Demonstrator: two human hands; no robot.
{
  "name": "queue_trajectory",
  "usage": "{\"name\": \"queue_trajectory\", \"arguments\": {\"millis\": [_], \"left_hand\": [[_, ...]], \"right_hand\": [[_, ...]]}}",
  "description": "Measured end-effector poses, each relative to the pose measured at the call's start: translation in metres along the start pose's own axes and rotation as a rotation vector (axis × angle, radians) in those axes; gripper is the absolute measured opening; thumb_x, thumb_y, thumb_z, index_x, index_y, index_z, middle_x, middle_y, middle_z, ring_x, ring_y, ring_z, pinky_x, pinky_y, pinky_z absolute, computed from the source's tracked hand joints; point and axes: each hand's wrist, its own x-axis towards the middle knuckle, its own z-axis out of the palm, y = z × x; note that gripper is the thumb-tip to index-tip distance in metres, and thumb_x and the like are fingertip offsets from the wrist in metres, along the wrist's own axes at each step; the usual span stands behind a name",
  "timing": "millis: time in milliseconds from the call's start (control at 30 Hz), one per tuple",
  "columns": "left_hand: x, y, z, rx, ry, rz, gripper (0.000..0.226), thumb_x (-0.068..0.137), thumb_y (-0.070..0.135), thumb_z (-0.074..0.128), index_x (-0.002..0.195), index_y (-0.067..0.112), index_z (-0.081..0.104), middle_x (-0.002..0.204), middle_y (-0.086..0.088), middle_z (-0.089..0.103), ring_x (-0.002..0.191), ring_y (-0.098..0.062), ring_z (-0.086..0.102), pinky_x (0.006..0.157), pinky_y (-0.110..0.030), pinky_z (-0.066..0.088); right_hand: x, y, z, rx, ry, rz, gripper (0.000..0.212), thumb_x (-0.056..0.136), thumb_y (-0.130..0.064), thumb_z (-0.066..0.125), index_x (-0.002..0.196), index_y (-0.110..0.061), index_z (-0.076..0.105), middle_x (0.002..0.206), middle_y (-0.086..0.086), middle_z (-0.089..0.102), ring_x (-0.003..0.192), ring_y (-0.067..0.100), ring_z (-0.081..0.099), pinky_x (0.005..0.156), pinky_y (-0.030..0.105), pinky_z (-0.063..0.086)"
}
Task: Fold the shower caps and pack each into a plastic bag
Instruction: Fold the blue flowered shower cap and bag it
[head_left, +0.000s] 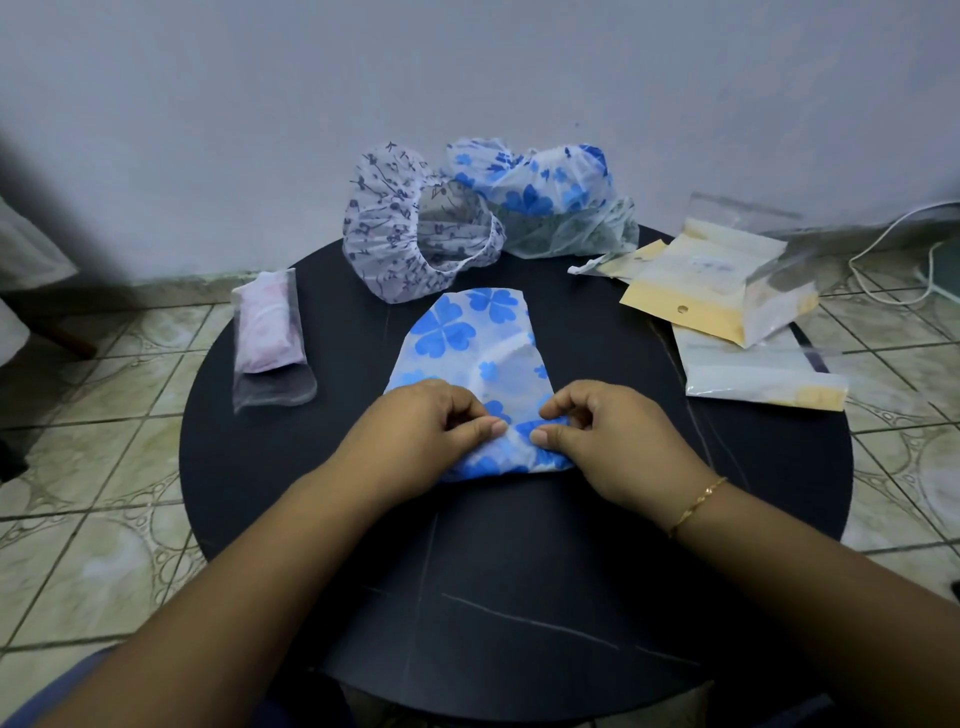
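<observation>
A white shower cap with blue clover flowers (470, 338) lies flattened and folded in the middle of the round black table (519, 571). My left hand (426, 431) and my right hand (602, 431) both pinch its near gathered edge, thumbs close together. At the table's left lies a pink shower cap packed in a clear plastic bag (270, 332). Behind stand an unfolded purple-flowered cap (410, 228), open mouth facing me, and a crumpled blue-flowered cap (545, 187). Plastic bags with yellow card headers (727, 291) lie at the right.
A greenish cap (587, 228) sits under the blue one at the back. A further flat plastic bag (763, 374) overhangs the table's right edge. A white cable (883, 249) runs along the tiled floor by the wall at right.
</observation>
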Motion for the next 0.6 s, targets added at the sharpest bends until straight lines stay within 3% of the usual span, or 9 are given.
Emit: {"name": "queue_trajectory", "arguments": {"millis": [100, 200, 333, 400, 467, 533, 600], "left_hand": [[-0.004, -0.002, 0.003, 0.094, 0.063, 0.032, 0.021, 0.081, 0.056, 0.060, 0.083, 0.035, 0.062, 0.076, 0.011, 0.060, 0.073, -0.003, 0.054, 0.067, -0.028, 0.046], [-0.004, -0.006, 0.006, 0.127, 0.156, 0.212, 0.025, 0.078, 0.061, 0.055, 0.078, 0.036, 0.055, 0.076, 0.012, 0.056, 0.078, -0.003, 0.049, 0.071, -0.027, 0.045], [-0.006, -0.010, 0.001, 0.106, 0.046, 0.309, 0.060, 0.058, 0.084, 0.047, 0.083, 0.032, 0.066, 0.081, 0.016, 0.057, 0.083, 0.000, 0.052, 0.075, -0.019, 0.046], [-0.008, -0.012, -0.003, 0.140, -0.003, 0.336, 0.072, 0.050, 0.086, 0.052, 0.092, 0.030, 0.068, 0.088, 0.017, 0.059, 0.088, 0.001, 0.054, 0.078, -0.017, 0.045], [-0.009, -0.014, -0.005, 0.160, -0.008, 0.355, 0.069, 0.053, 0.081, 0.055, 0.097, 0.029, 0.071, 0.091, 0.016, 0.061, 0.089, -0.002, 0.058, 0.079, -0.020, 0.048], [-0.009, -0.014, -0.006, 0.161, 0.000, 0.349, 0.063, 0.060, 0.077, 0.054, 0.097, 0.029, 0.073, 0.090, 0.015, 0.062, 0.086, -0.003, 0.059, 0.077, -0.023, 0.050], [-0.009, -0.013, -0.006, 0.167, 0.015, 0.345, 0.059, 0.064, 0.075, 0.051, 0.096, 0.030, 0.074, 0.086, 0.016, 0.061, 0.080, -0.001, 0.059, 0.073, -0.023, 0.050]], "right_hand": [[-0.001, -0.002, 0.003, -0.061, 0.005, 0.026, 0.021, 0.084, -0.033, 0.068, 0.102, -0.023, 0.062, 0.083, -0.008, 0.048, 0.072, 0.006, 0.046, 0.055, 0.012, 0.031], [-0.003, -0.003, 0.006, -0.163, 0.012, 0.002, 0.028, 0.088, -0.035, 0.063, 0.111, -0.018, 0.063, 0.098, -0.004, 0.041, 0.088, 0.010, 0.046, 0.070, 0.019, 0.032], [-0.011, 0.003, 0.007, -0.390, 0.067, -0.123, 0.030, 0.091, -0.039, 0.056, 0.112, -0.020, 0.066, 0.108, -0.003, 0.048, 0.107, 0.017, 0.046, 0.085, 0.026, 0.039], [-0.016, 0.004, 0.007, -0.589, 0.150, -0.254, 0.025, 0.090, -0.035, 0.054, 0.097, -0.021, 0.073, 0.106, -0.001, 0.058, 0.100, 0.022, 0.053, 0.077, 0.032, 0.042], [-0.020, 0.006, 0.006, -0.650, 0.169, -0.359, 0.029, 0.082, -0.031, 0.048, 0.085, -0.020, 0.074, 0.101, 0.000, 0.066, 0.091, 0.022, 0.058, 0.067, 0.031, 0.042], [-0.023, 0.010, 0.006, -0.642, 0.135, -0.476, 0.033, 0.082, -0.030, 0.042, 0.090, -0.020, 0.073, 0.097, -0.002, 0.067, 0.090, 0.021, 0.061, 0.067, 0.032, 0.037], [-0.027, 0.010, 0.005, -0.599, 0.061, -0.481, 0.038, 0.083, -0.040, 0.042, 0.095, -0.020, 0.072, 0.092, -0.006, 0.068, 0.085, 0.019, 0.064, 0.067, 0.031, 0.043]]}}
